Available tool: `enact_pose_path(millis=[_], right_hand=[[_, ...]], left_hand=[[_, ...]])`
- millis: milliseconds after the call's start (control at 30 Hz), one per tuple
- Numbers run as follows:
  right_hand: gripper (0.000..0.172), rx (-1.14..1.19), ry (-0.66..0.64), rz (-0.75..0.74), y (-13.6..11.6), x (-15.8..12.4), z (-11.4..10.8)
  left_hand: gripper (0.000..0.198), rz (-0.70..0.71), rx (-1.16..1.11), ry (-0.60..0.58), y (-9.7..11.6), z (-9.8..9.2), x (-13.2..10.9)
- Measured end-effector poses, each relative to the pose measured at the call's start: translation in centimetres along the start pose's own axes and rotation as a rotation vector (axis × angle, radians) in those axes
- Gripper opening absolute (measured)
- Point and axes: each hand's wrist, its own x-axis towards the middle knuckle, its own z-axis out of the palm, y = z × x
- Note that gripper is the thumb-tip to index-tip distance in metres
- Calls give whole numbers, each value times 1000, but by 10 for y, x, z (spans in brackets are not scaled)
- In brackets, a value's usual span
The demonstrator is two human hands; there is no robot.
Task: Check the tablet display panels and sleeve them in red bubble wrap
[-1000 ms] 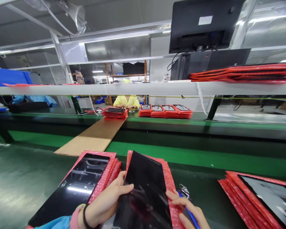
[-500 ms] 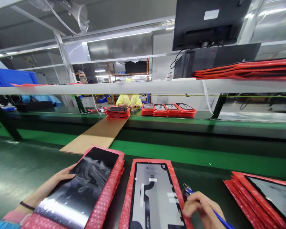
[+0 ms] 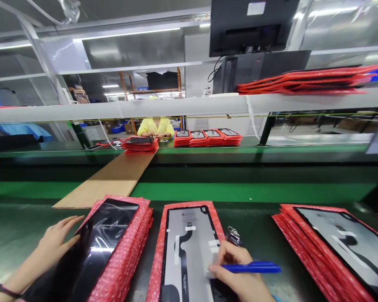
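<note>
My left hand [image 3: 55,241], fingers spread, rests at the left edge of a glossy black screen panel [image 3: 113,226]. That panel lies on a stack of pink bubble-wrap pouches [image 3: 134,251]. Blue and slim, a pen [image 3: 258,267] is gripped in my right hand [image 3: 239,272], over the right side of a silver-backed screen panel [image 3: 193,243]. Whether the pen's tip touches the panel is hidden by my fingers. White tape strips and a dark flex cable show on its back. Beneath it is a red bubble-wrap pouch [image 3: 156,264]. A small metal object [image 3: 234,235] lies just beyond my right hand.
To the right stands another stack of red pouches [image 3: 305,247] topped by a silver-backed panel [image 3: 340,239]. A brown board [image 3: 107,180] spans the green gap toward the far bench. A co-worker in yellow [image 3: 156,126] sits there behind more red stacks [image 3: 208,140].
My right hand has moved left, from beside the middle panel onto it, with the pen. My left hand has loosened its hold on the black panel's edge. The view has shifted to the right.
</note>
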Motion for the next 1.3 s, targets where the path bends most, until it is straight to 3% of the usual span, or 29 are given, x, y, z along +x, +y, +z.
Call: enact_pose_path(millis=[100, 200, 300, 367, 533, 767, 900, 1033, 1167, 1300], right_hand=[[35, -166, 22, -37, 2, 0, 2], [35, -199, 5, -77, 2, 0, 3], [35, -211, -13, -94, 0, 0, 3], [34, -210, -14, -88, 0, 0, 3], [32, -144, 17, -47, 2, 1, 3], [34, 167, 10, 31, 2, 4, 0], [42, 320, -35, 79, 1, 7, 0], [44, 389, -56, 89, -2, 9, 0], [42, 429, -33, 46, -6, 8, -9], [32, 481, 72, -21, -13, 7, -33]], left_hand=[[35, 5, 2, -32, 14, 34, -19], [36, 1, -131, -292, 41, 81, -55], [39, -194, -338, -516, 69, 120, -88], [40, -313, -497, -620, 81, 136, -101], [35, -474, -604, -721, 91, 144, -105], [30, -554, -544, -663, 96, 152, -94], [28, -494, -525, -721, 105, 169, -93], [45, -406, -604, -821, 123, 187, -101], [51, -380, -619, -776, 133, 197, -108], [55, -261, -617, -661, 146, 193, -106]])
